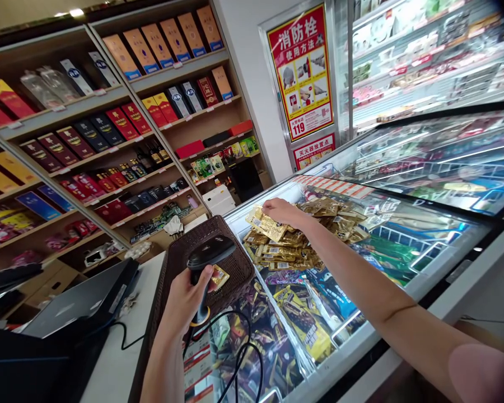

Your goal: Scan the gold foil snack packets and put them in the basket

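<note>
Left hand (185, 296): wrapped tight around the grip of a black barcode scanner (208, 260), with a small gold packet (218, 276) pinched against the grip by the fingers.
Scanner: held upright over the near edge of a dark woven basket (180, 257); its long axis runs up and down, the head at the top pointing right toward the freezer, the black cable (239, 352) trailing down from the base.
Right hand (283, 211): reaches out over the open chest freezer (428, 280), fingers closed on a gold sachet (265, 223) at the top of the heap.
Gold sachet: lies tilted, long axis running from upper left to lower right, printed face up, touching the pile of gold sachets (285, 246) beneath it.
Freezer: darker wrapped packs (302, 313) fill the nearer compartment; wire dividers part the sections.
Surface (121, 352): white, carries the basket and a dark laptop (79, 305) to the left.
Behind: shelves (121, 140) of boxed bottles, a red notice (303, 70) on the wall.
</note>
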`<state>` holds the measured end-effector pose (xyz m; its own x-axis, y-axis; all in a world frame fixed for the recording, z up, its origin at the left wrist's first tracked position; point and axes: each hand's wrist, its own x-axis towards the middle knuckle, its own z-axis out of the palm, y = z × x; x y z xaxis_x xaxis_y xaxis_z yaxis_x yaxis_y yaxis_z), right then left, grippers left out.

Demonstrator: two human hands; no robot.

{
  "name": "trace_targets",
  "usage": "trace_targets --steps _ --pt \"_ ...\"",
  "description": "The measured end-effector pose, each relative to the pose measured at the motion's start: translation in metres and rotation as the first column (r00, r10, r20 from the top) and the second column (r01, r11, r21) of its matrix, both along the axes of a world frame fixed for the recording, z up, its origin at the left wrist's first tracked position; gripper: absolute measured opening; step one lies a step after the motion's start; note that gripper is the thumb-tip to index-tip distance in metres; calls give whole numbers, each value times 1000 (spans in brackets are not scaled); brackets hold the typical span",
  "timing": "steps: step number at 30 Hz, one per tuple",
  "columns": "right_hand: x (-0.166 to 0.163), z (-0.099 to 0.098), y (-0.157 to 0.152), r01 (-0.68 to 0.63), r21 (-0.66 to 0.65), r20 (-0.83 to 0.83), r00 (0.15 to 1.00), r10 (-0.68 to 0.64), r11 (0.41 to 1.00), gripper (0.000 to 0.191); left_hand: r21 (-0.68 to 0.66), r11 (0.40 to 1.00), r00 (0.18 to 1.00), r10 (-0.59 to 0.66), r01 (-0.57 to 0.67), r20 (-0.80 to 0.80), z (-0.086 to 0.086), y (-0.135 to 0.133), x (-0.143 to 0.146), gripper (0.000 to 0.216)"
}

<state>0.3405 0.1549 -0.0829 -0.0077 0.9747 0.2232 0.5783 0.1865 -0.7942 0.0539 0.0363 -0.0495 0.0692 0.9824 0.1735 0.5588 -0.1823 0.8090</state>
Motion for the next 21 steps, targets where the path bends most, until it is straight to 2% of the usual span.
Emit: trace_targets --steps 4,15,18,21 --pt "1 -4 4 3 24 16 1000 -4 1000 20 -4 1000 1000 -21 21 -20 0 1 -2 49" --pt "0 -5 4 -1 -21 58 998 2 1000 20 14 1000 1000 -11 11 -21 -1 0 -1 47" --pt "3 -9 5 43 -60 153 988 -33 997 25 12 999 999 -32 32 -2 -4 1 -1 46" --pt "10 -12 8 132 -69 346 933 -100 989 31 34 999 999 -36 36 -11 -7 2 -2 45"
